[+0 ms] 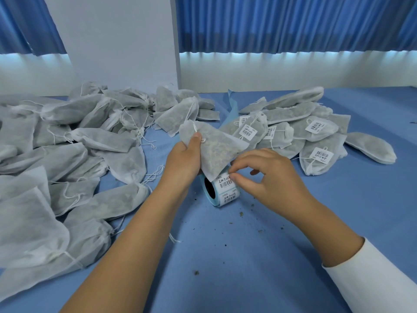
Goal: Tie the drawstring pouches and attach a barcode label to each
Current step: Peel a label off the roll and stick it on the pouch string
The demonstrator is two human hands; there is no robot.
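Label (224, 181) could crease or tear as right hand (266, 175) pinches it off roll (228, 195). Left hand (184, 161) grips pouch (214, 147).

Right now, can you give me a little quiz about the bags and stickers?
1. True or false: the left hand holds a bag.
2. Which side of the table has the bags with stickers? A: the person's left. B: the person's right. C: neither.
3. Fill the gap: the right hand pinches a sticker on the ___.

Key: 1 true. 2 B. 3 roll.
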